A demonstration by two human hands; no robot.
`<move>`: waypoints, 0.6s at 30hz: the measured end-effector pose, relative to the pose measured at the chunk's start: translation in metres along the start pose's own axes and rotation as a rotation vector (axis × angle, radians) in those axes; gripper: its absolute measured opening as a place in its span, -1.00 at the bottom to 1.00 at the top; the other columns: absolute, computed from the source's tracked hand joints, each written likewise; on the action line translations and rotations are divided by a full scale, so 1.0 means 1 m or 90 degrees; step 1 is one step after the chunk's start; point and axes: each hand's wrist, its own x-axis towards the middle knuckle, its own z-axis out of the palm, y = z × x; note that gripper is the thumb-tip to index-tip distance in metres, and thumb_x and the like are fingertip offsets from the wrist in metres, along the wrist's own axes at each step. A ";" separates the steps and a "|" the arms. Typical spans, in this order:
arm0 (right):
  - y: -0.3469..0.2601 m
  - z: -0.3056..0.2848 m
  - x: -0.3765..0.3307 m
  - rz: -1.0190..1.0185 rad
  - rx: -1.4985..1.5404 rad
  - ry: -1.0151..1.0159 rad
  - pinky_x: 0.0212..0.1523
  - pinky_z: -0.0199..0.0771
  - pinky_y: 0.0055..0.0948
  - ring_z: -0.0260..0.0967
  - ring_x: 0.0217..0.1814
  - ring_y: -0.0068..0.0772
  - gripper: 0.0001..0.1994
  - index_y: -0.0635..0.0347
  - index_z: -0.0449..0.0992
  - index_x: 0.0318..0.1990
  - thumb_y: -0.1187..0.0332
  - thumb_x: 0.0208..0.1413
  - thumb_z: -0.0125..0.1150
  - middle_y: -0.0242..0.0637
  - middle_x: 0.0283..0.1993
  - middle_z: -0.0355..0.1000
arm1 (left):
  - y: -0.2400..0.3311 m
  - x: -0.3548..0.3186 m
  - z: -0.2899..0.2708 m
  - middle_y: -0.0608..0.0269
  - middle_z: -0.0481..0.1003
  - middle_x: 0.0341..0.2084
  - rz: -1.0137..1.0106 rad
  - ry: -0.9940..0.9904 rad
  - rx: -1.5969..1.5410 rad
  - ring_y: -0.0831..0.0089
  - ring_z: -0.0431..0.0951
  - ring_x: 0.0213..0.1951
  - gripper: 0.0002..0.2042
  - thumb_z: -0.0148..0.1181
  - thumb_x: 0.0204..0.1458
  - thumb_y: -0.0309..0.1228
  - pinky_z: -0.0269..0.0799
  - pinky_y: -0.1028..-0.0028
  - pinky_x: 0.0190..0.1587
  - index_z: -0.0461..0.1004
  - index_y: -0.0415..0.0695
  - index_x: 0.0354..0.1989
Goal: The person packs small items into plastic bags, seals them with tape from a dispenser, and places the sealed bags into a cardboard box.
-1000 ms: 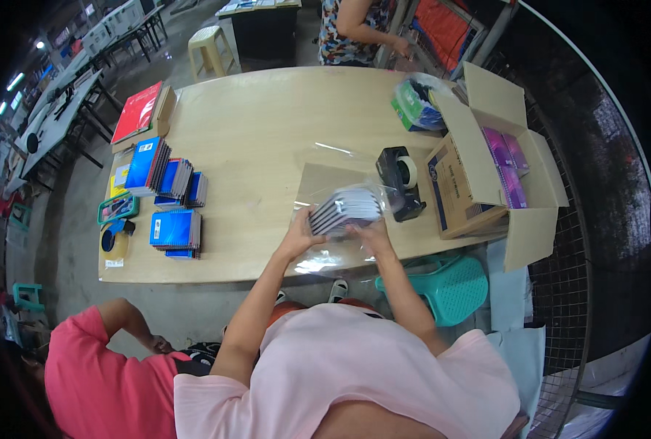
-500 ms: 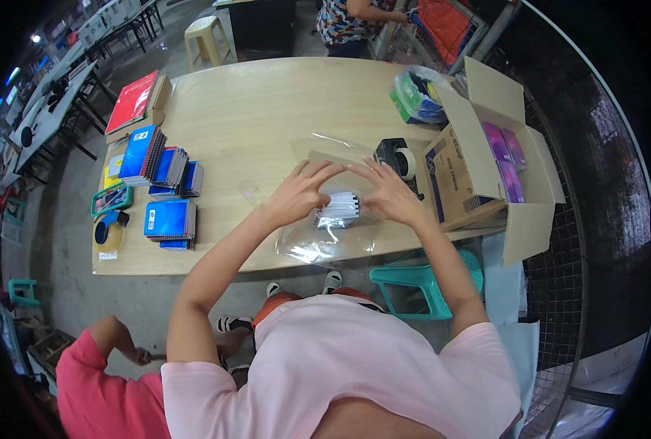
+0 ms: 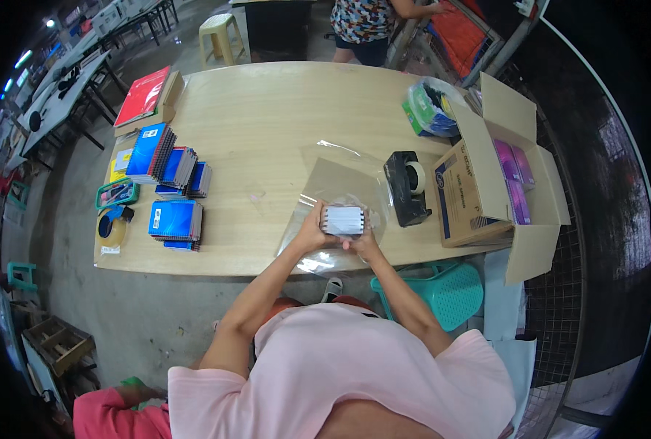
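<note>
Taking the pale stacked bundle (image 3: 344,221) as the centre of a clock face, a teal tray (image 3: 126,194) of small items sits at nine o'clock, by the left end of the worktop (image 3: 267,132). A red book (image 3: 143,99) lies at ten; blue spiral notebooks (image 3: 175,218) stand in stacks between nine and ten. The left hand (image 3: 312,231) grips the bundle's left side, and the right hand (image 3: 363,243) closes on its right side, over clear plastic film (image 3: 333,179) near the front edge; whether the bundle rests on the film, I cannot tell. A black tape dispenser (image 3: 407,197) stands at two o'clock, a teal stool (image 3: 450,296) at four, and an open carton (image 3: 461,194) holding purple packs (image 3: 514,172) near three.
</note>
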 end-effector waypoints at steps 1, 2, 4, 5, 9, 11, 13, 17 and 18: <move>-0.001 -0.001 -0.005 -0.001 -0.001 0.009 0.33 0.26 -0.28 0.27 0.29 -0.27 0.26 0.25 0.06 0.35 -0.09 -0.55 0.69 -0.27 0.26 0.27 | 0.007 -0.003 0.001 0.07 0.42 -0.01 -0.015 -0.022 0.021 0.33 0.42 0.10 -0.12 0.65 -0.47 -0.37 0.29 0.34 0.21 0.19 -0.18 0.09; -0.001 -0.003 -0.005 -0.018 -0.052 0.019 0.31 0.27 -0.24 0.25 0.30 -0.25 0.23 0.26 0.09 0.34 -0.14 -0.53 0.66 -0.22 0.25 0.28 | 0.013 -0.003 0.004 0.09 0.43 -0.02 -0.030 -0.045 0.041 0.34 0.42 0.10 -0.14 0.64 -0.46 -0.38 0.29 0.35 0.21 0.19 -0.18 0.07; -0.006 0.014 0.005 -0.074 -0.180 0.022 0.31 0.29 -0.26 0.27 0.30 -0.20 0.26 0.28 0.05 0.35 -0.06 -0.55 0.70 -0.16 0.24 0.28 | -0.004 -0.006 -0.007 0.10 0.42 -0.01 0.037 -0.010 0.074 0.33 0.42 0.10 -0.12 0.63 -0.46 -0.38 0.29 0.35 0.20 0.17 -0.17 0.10; -0.009 0.022 0.008 -0.102 -0.243 0.024 0.30 0.30 -0.27 0.28 0.29 -0.17 0.27 0.29 0.04 0.35 -0.01 -0.56 0.72 -0.13 0.24 0.28 | -0.016 -0.010 -0.013 0.10 0.41 0.00 0.069 0.007 0.091 0.32 0.41 0.11 -0.11 0.63 -0.45 -0.38 0.30 0.35 0.20 0.16 -0.17 0.12; -0.010 -0.005 0.014 -0.138 -0.380 -0.036 0.42 0.09 -0.13 0.06 0.45 -0.03 0.31 0.29 -0.03 0.39 -0.10 -0.54 0.67 0.02 0.38 0.12 | -0.009 -0.010 0.005 0.01 0.25 0.14 0.158 0.181 0.230 0.17 0.29 0.20 -0.03 0.64 -0.46 -0.32 0.31 0.25 0.20 0.10 -0.16 0.18; -0.060 0.016 0.005 -0.217 -0.394 0.082 0.45 -0.05 -0.07 -0.08 0.51 0.05 0.10 0.26 0.21 0.28 -0.12 -0.45 0.62 0.06 0.37 0.15 | 0.006 -0.030 0.012 -0.05 0.14 0.20 0.244 0.373 0.518 0.07 0.21 0.24 -0.02 0.63 -0.40 -0.31 0.32 0.20 0.20 0.07 -0.15 0.22; -0.122 0.030 0.001 -0.269 -0.551 0.088 0.47 -0.13 -0.04 -0.16 0.54 0.11 -0.11 0.21 0.40 0.15 -0.07 -0.37 0.59 0.09 0.37 0.16 | 0.017 -0.041 0.033 -0.03 0.04 0.21 0.210 0.428 0.251 0.03 0.22 0.23 -0.11 0.58 -0.34 -0.38 0.32 0.13 0.20 0.13 -0.16 0.22; -0.160 0.024 0.005 -0.321 -0.804 -0.089 0.46 -0.15 0.07 -0.20 0.54 0.17 -0.57 0.10 0.59 -0.19 0.15 -0.26 0.54 0.05 0.41 0.10 | 0.017 -0.051 0.031 -0.03 0.02 0.22 0.234 0.377 0.300 0.02 0.20 0.24 -0.32 0.54 -0.23 -0.40 0.33 0.08 0.19 0.31 -0.14 0.11; -0.163 0.020 0.011 -0.346 -0.787 -0.120 0.45 -0.15 0.13 -0.21 0.54 0.18 -0.68 0.08 0.62 -0.29 0.21 -0.23 0.52 0.02 0.42 0.08 | 0.020 -0.051 0.028 -0.04 0.03 0.22 0.251 0.351 0.349 0.01 0.20 0.23 -0.37 0.53 -0.22 -0.38 0.34 0.06 0.17 0.36 -0.12 0.07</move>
